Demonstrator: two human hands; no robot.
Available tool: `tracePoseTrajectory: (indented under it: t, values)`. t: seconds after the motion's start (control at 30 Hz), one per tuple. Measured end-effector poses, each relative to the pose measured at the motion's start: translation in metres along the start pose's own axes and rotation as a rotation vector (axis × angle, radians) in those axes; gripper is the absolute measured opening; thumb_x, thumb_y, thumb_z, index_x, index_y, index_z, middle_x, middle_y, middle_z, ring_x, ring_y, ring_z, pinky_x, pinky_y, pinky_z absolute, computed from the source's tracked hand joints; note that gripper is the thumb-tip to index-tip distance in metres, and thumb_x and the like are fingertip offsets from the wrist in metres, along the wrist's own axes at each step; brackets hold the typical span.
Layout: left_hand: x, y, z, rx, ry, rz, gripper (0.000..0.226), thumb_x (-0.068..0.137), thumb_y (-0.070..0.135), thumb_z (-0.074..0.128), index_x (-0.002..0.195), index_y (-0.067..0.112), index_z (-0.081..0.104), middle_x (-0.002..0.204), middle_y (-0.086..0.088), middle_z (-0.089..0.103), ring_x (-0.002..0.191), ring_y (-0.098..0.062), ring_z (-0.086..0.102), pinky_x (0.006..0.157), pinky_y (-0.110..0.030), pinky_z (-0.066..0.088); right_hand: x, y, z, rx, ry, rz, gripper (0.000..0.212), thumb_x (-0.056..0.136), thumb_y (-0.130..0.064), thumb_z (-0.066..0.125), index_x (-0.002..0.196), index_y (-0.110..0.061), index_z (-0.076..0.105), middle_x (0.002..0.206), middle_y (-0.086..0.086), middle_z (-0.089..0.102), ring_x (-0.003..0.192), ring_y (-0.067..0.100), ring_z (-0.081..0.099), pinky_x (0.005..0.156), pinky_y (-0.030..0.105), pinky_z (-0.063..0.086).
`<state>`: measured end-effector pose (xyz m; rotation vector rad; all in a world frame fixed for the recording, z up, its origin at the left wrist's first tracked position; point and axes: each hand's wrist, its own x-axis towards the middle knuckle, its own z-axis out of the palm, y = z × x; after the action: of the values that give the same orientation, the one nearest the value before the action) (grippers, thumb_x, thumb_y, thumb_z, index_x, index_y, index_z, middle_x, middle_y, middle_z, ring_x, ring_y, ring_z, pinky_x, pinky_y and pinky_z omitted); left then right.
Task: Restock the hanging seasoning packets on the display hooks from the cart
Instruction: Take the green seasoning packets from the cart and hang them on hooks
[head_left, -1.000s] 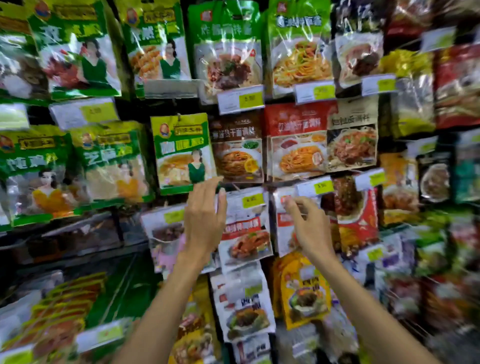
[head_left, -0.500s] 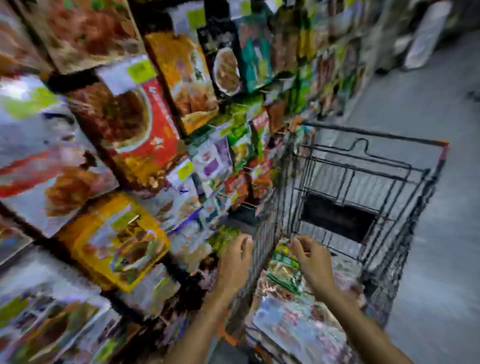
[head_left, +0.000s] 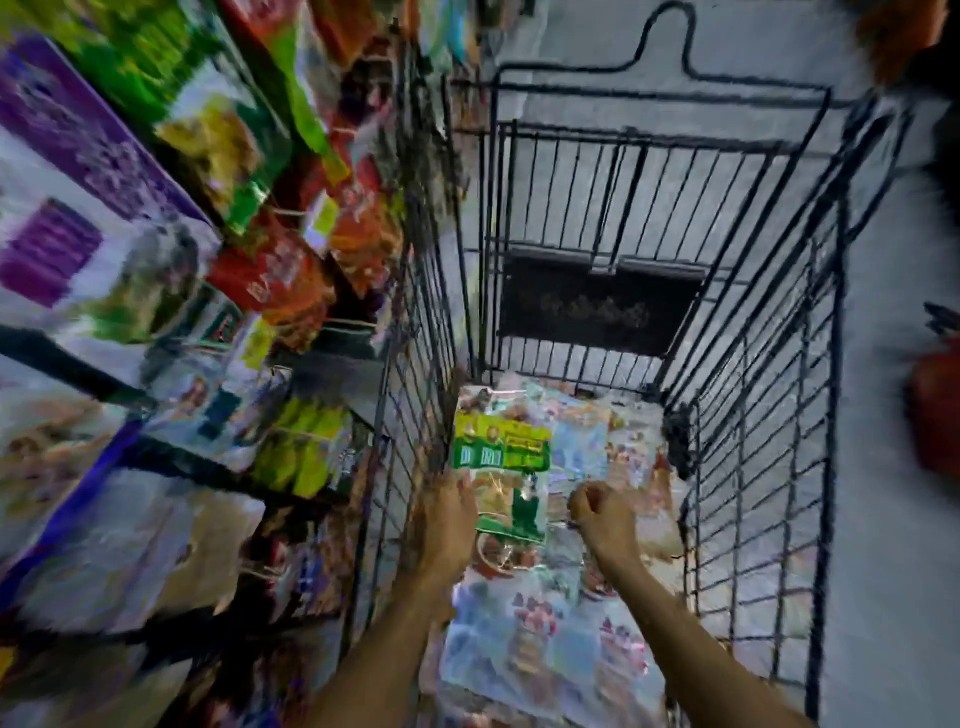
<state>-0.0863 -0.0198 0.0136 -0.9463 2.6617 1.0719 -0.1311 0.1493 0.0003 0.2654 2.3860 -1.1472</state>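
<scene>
Blurred display shelves (head_left: 156, 312) at 9 o'clock; gaze swung off hooks to cart (head_left: 753, 415); left hand (head_left: 447, 514) clamped on green packet (head_left: 501, 467) atop packet pile (head_left: 545, 649); right hand (head_left: 602, 514) curled, contents unclear; pickup starting.

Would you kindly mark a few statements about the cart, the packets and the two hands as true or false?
1. Both hands are down in the cart. True.
2. The left hand is at the edge of a green packet. True.
3. The cart holds nothing. False: packets cover its floor.
4. The right hand is flat and spread wide. False: its fingers are curled in over the packets.
5. The display stands on the person's right. False: it is on the left, beside the cart.
</scene>
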Motion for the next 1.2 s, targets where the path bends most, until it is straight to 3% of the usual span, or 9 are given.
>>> tracePoseTrajectory:
  t: [0.13, 0.2, 0.27, 0.43, 0.6, 0.77, 0.87, 1.0, 1.2]
  values:
    - [0.031, -0.015, 0.037, -0.22, -0.01, -0.173, 0.028, 0.099, 0.01, 0.038, 0.104, -0.009, 0.058, 0.105, -0.025, 0.062, 0.079, -0.024, 0.057, 0.061, -0.018, 0.037, 0.032, 0.018, 0.038, -0.02, -0.018, 0.074, 0.037, 0.095, -0.018, 0.055, 0.064, 0.001, 0.057, 0.064, 0.019, 0.057, 0.063, 0.02, 0.052, 0.059, 0.034, 0.035]
    - [0.046, -0.02, 0.051, -0.272, -0.02, -0.291, 0.041, 0.102, 0.019, 0.028, 0.126, -0.009, 0.047, 0.128, -0.027, 0.051, 0.103, -0.029, 0.057, 0.086, -0.025, 0.046, 0.042, 0.023, 0.053, -0.038, -0.037, 0.124, 0.042, 0.094, -0.023, 0.058, 0.056, -0.009, 0.047, 0.055, 0.007, 0.049, 0.053, 0.016, 0.044, 0.05, 0.027, 0.029]
    - [0.055, -0.023, 0.066, -0.245, -0.024, -0.335, 0.046, 0.103, 0.024, 0.023, 0.135, -0.005, 0.04, 0.139, -0.025, 0.043, 0.125, -0.035, 0.045, 0.103, -0.04, 0.037, 0.049, 0.028, 0.063, -0.027, -0.039, 0.15, 0.047, 0.092, -0.022, 0.062, 0.053, -0.015, 0.036, 0.052, 0.001, 0.039, 0.05, 0.015, 0.038, 0.047, 0.028, 0.022]
    - [0.06, -0.022, 0.082, -0.232, 0.185, -0.336, 0.039, 0.103, 0.027, 0.025, 0.122, 0.005, 0.051, 0.13, -0.018, 0.051, 0.098, -0.026, 0.052, 0.08, -0.037, 0.038, 0.053, 0.032, 0.068, 0.025, 0.017, 0.242, 0.018, 0.083, -0.014, 0.071, 0.087, 0.002, 0.063, 0.086, 0.017, 0.065, 0.079, 0.024, 0.058, 0.063, 0.025, 0.033]
    - [0.062, -0.018, 0.082, -0.18, 0.061, -0.279, 0.035, 0.097, 0.007, 0.047, 0.129, -0.008, 0.043, 0.129, -0.027, 0.048, 0.116, -0.036, 0.048, 0.088, -0.028, 0.035, 0.052, 0.047, 0.038, 0.13, 0.062, 0.327, 0.016, 0.085, -0.011, 0.069, 0.095, 0.001, 0.067, 0.092, 0.016, 0.07, 0.087, 0.029, 0.064, 0.073, 0.031, 0.047]
    - [0.07, -0.02, 0.084, -0.237, -0.015, -0.329, 0.051, 0.084, 0.004, 0.067, 0.132, 0.001, 0.05, 0.13, -0.018, 0.056, 0.118, -0.032, 0.055, 0.097, -0.042, 0.046, 0.048, 0.064, 0.009, 0.3, 0.091, 0.359, 0.015, 0.086, -0.013, 0.068, 0.074, -0.008, 0.061, 0.071, 0.006, 0.061, 0.072, 0.024, 0.06, 0.062, 0.033, 0.047]
    - [0.068, -0.019, 0.083, -0.345, -0.014, -0.408, 0.046, 0.082, 0.003, 0.069, 0.126, 0.001, 0.056, 0.124, -0.019, 0.061, 0.112, -0.034, 0.059, 0.091, -0.047, 0.051, 0.049, 0.06, 0.003, 0.406, 0.055, 0.392, 0.015, 0.086, -0.012, 0.068, 0.093, 0.001, 0.063, 0.09, 0.015, 0.067, 0.087, 0.031, 0.064, 0.082, 0.046, 0.054]
    - [0.054, -0.017, 0.073, -0.35, 0.072, -0.374, 0.035, 0.084, 0.005, 0.067, 0.118, 0.001, 0.06, 0.114, -0.014, 0.065, 0.102, -0.031, 0.062, 0.082, -0.035, 0.05, 0.041, 0.05, -0.001, 0.571, -0.034, 0.402, 0.003, 0.09, -0.006, 0.06, 0.09, -0.006, 0.057, 0.096, 0.015, 0.064, 0.088, 0.029, 0.064, 0.081, 0.042, 0.054]
    - [0.025, 0.005, 0.048, -0.402, 0.07, -0.284, 0.03, 0.09, 0.006, 0.059, 0.119, 0.0, 0.057, 0.111, -0.014, 0.065, 0.09, -0.021, 0.058, 0.072, -0.027, 0.043, 0.01, 0.034, -0.029, 0.538, -0.073, 0.285, 0.024, 0.093, -0.002, 0.053, 0.117, 0.001, 0.053, 0.108, 0.02, 0.063, 0.101, 0.037, 0.063, 0.092, 0.049, 0.051]
